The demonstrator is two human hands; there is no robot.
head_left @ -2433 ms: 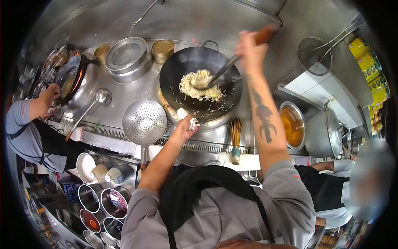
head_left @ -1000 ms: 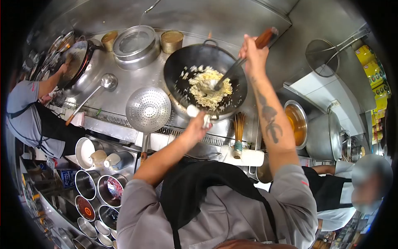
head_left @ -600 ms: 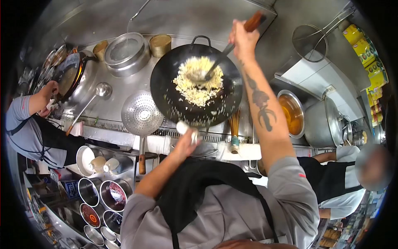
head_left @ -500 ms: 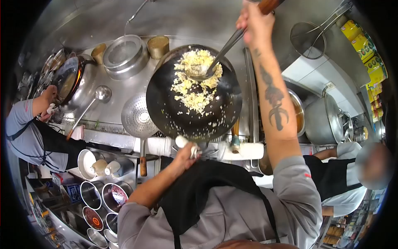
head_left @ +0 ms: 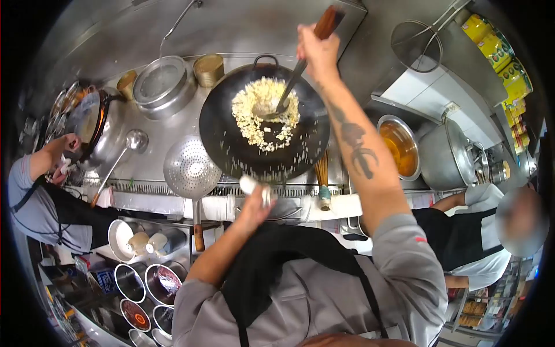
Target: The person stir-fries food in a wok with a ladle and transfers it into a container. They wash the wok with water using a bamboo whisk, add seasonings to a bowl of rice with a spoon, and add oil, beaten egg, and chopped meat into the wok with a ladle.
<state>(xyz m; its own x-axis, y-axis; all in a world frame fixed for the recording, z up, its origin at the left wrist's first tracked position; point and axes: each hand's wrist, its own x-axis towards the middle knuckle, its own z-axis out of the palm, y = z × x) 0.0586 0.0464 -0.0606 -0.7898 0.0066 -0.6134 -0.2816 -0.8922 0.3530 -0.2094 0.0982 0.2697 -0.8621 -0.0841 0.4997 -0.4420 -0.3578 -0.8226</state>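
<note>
A black wok point(head_left: 231, 139) on the stove holds loose pale-yellow rice point(head_left: 272, 130). My right hand point(head_left: 317, 51), raised beyond the wok's right side, is wrapped round the wooden handle of a ladle point(head_left: 293, 81). The ladle's bowl rests in the rice. At the wok's near edge my left hand point(head_left: 257, 207) is closed round a white cloth point(head_left: 248, 185), which covers the wok's near handle. A perforated skimmer point(head_left: 192, 166) lies just left of the wok, and a bamboo brush point(head_left: 324, 182) stands at its near right.
Behind lie a lidded pot point(head_left: 162, 84) and a tin point(head_left: 208, 70). A basin of orange liquid point(head_left: 399, 147) and a large pot point(head_left: 442, 156) are right. Co-workers stand left point(head_left: 69, 214) and right point(head_left: 462, 231). Several containers point(head_left: 136, 312) sit lower left; another ladle point(head_left: 136, 140) lies left.
The wok first came nearer and tilted, then went back towards the stove. My right hand rose with the ladle and came lower again. The rice has gathered into a rounder heap.
</note>
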